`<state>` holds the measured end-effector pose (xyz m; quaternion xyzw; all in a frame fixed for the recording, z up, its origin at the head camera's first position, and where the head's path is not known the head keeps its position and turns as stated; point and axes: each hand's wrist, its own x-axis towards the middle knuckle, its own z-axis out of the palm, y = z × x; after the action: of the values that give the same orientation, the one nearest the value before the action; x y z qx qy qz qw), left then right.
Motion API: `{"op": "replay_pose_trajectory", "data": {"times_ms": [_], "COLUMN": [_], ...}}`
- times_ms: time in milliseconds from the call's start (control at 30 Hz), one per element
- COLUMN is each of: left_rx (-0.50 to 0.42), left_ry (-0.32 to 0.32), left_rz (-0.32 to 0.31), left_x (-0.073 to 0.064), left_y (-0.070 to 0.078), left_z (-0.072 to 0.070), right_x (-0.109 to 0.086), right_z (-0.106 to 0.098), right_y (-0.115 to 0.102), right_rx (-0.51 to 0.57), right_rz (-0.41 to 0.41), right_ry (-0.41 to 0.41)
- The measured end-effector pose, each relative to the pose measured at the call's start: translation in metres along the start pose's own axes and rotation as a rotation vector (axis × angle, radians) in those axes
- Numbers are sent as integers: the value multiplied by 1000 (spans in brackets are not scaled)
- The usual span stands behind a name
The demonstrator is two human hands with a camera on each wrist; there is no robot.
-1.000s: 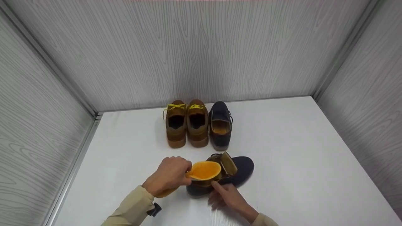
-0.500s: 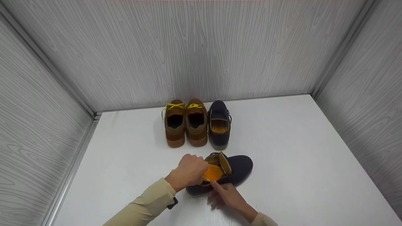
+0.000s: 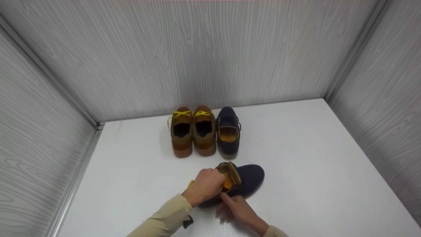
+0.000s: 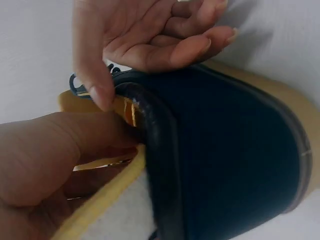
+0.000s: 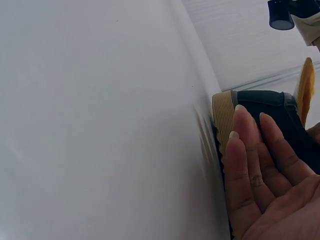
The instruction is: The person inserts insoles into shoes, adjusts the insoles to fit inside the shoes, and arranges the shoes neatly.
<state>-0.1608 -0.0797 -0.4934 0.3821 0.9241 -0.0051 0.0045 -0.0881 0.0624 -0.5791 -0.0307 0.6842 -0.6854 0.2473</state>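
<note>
A navy shoe [image 3: 252, 178] lies sideways in front of the person, toe to the right, its tongue lifted. Inside its opening, the left hand [image 3: 208, 185] grips a yellow insole [image 4: 112, 202] with a pale underside. In the right wrist view the insole's heel end [image 5: 305, 92] sticks up out of the shoe. The right hand [image 3: 240, 209] steadies the shoe's near side, its thumb at the collar and its other fingers loosely bent outside, beside the shoe's wall. The left fingertips are hidden within the shoe.
Behind stand two brown shoes [image 3: 181, 141] with yellow laces and a second navy shoe [image 3: 229, 147], side by side with toes to the back wall. All rest on a white tabletop [image 3: 296, 148] enclosed by grey wood-grain panels [image 3: 184, 56].
The left hand has moved right and slid the insole from above the shoe's heel deep into the opening. The right hand has stayed at the collar.
</note>
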Motion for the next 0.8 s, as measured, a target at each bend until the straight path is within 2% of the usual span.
{"op": "replay_pose_trajectory", "data": {"times_ms": [167, 267, 433, 600, 800], "left_rx": [-58, -88, -175, -291, -346], "left_ry": [82, 85, 63, 100, 120], "left_rz": [67, 91, 66, 51, 29], "left_x": [12, 18, 21, 28, 36], "left_y": [4, 6, 5, 6, 9], "left_z": [17, 26, 35, 43, 46], "right_x": [-1, -1, -1, -2, -2], "right_z": [-1, -1, 1, 1, 1], "right_y": [1, 2, 3, 3, 3], "right_rx": [1, -15, -10, 14, 38], "right_rz": [-3, -4, 5, -3, -20], "right_ry": [-8, -14, -25, -28, -37]}}
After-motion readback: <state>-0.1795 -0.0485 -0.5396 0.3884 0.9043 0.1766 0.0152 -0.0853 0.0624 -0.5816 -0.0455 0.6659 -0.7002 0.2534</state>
